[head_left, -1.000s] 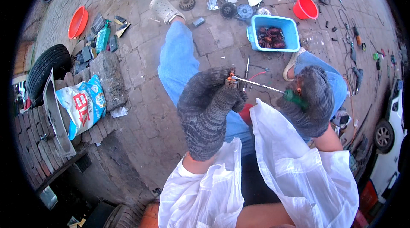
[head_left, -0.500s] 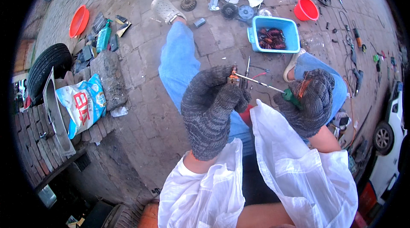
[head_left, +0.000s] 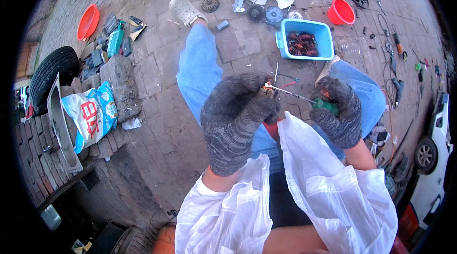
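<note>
Spanning most of the frame, the paved ground (head_left: 157,125) surrounds the person; one white car (head_left: 434,163) shows at the right edge, one black tyre (head_left: 47,75) at the left. Below the tyre lies one blue-and-white bag (head_left: 95,116). Upper right of centre sits one blue tub (head_left: 307,24), holding reddish-brown pieces (head_left: 304,44). One red basin (head_left: 88,23) stands upper left, one red bucket (head_left: 341,11) upper right. Mid-frame, the gloved right hand (head_left: 339,113) grips one green-handled screwdriver (head_left: 325,105), its shaft slanting up-left. The gloved left hand (head_left: 233,120) pinches one small copper-coloured part (head_left: 270,90) at the screwdriver's tip, glove covering much of it.
</note>
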Available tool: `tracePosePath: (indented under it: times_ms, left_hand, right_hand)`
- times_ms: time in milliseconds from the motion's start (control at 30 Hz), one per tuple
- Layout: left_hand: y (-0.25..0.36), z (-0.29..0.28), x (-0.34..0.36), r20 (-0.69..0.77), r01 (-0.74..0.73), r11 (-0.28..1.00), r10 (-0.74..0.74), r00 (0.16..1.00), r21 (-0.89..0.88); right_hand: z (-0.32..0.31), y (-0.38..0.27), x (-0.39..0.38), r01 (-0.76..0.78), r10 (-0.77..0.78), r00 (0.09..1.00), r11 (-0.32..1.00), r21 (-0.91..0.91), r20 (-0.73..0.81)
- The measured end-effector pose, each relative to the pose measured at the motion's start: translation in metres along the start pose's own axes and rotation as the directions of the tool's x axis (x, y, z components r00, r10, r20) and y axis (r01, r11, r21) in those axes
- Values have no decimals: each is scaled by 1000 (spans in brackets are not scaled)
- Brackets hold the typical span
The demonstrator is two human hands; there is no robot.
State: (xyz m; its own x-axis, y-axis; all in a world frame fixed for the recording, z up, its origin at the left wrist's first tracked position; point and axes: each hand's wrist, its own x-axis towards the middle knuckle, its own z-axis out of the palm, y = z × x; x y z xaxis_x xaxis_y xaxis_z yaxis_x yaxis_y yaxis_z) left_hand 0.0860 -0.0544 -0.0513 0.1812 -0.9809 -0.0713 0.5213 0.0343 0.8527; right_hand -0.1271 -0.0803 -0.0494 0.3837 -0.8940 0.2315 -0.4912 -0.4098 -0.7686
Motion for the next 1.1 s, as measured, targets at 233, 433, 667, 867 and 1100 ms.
tracePosePath:
  times_ms: [233, 433, 667, 867, 1100]
  left_hand:
    - [9, 3, -3, 48, 161, 976, -156, 987, -145]
    - [5, 2, -4, 149, 252, 921, -216, 965, -296]
    - [9, 9, -8, 245, 430, 836, -362, 899, -340]
    - [-5, 6, -7, 110, 273, 908, -250, 962, -317]
    - [-6, 6, -1, 84, 151, 947, -132, 988, -284]
  right_hand:
    - [5, 8, -4, -281, 245, 957, 915, 290, 155]
    - [3, 17, 9, -535, 300, 827, 677, 505, 475]
    - [8, 20, 15, -665, 262, 736, 451, 595, 624]
    - [7, 10, 14, -536, 261, 837, 569, 624, 481]
    - [19, 5, 20, -524, 556, 816, 602, 602, 154]
